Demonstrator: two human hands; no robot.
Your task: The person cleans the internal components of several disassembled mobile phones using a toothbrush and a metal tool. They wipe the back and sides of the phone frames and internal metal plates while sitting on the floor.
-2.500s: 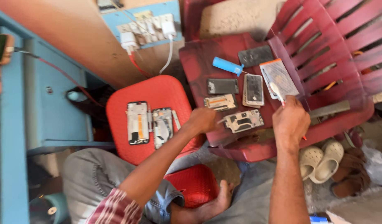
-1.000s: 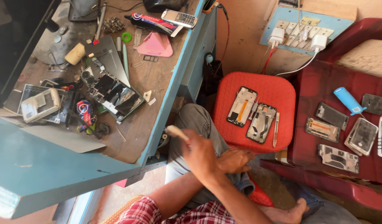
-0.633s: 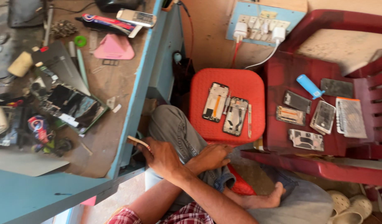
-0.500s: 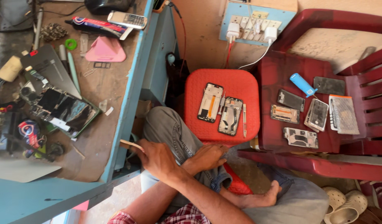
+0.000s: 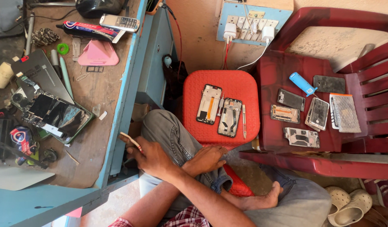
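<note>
Lower centre: the left hand (image 5: 154, 159) grips a small brush (image 5: 130, 141) at the blue workbench's edge (image 5: 118, 126); the right hand (image 5: 206, 159) rests loosely curled, holding nothing, on the knee (image 5: 168, 130) below the red stool (image 5: 221, 105).

Small brush (image 5: 130, 141) with a pale wooden handle and a dark reddish bristle end, held in the left hand (image 5: 154, 159). It points up and to the left, tilted, just beside the blue edge of the work surface (image 5: 118, 122) and above the grey-trousered knee.
</note>
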